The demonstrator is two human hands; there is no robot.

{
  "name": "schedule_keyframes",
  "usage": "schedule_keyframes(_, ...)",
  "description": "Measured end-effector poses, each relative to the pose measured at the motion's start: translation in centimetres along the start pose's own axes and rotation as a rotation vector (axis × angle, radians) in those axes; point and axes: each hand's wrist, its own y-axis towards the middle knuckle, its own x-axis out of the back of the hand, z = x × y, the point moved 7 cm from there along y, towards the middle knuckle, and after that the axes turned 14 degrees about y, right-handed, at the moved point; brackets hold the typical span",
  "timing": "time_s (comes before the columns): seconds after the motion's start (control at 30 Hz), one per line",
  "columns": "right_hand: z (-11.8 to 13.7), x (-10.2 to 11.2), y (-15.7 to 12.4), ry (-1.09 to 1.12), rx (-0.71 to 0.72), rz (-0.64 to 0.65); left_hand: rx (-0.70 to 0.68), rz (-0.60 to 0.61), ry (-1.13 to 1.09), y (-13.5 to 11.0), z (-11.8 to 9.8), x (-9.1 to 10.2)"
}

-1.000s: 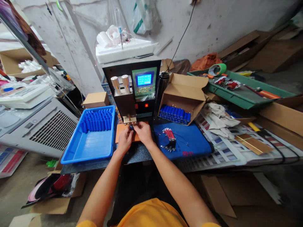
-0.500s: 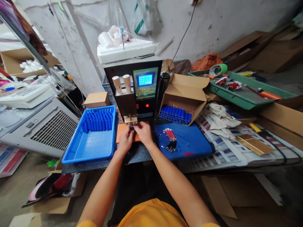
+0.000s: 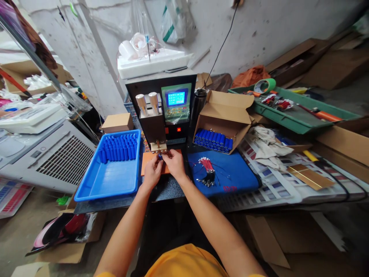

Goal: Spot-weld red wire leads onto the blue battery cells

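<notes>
Hands (image 3: 164, 166) tight under welder head (image 3: 158, 146)

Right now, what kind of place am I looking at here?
Probably a small, cluttered battery-assembly workshop. Both hands hold a blue cell under a benchtop machine with a lit screen; a blue tray and cardboard box hold many more cells.

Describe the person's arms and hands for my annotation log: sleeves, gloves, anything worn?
Both arms are bare from the lower picture edge to the wrists. The left hand and right hand wear no gloves; no rings, watch or bracelet are visible. A yellow-orange garment shows at the bottom.
</notes>
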Motion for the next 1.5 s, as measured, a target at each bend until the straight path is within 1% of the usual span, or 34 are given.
schedule_keyframes(0.23,0.2,0.0,0.1,0.018,-0.003,-0.002,0.007,0.012,-0.019,0.0,-0.1,0.0)
schedule_keyframes(0.7,-0.2,0.0,0.3,-0.031,0.001,-0.001,-0.002,-0.002,0.012,0.0,-0.8,0.3)
schedule_keyframes(1.17,-0.2,0.0,0.2,-0.033,-0.004,0.017,0.023,0.001,0.010,-0.1,0.4,0.0)
schedule_keyframes(1.37,-1.2,-0.1,0.4,0.017,-0.022,0.052,0.000,0.005,-0.001,0.1,-0.5,0.2)
schedule_keyframes(1.5,-1.5,-0.1,0.1,0.083,-0.006,0.065,-0.015,0.006,-0.002,0.1,-0.9,0.3)
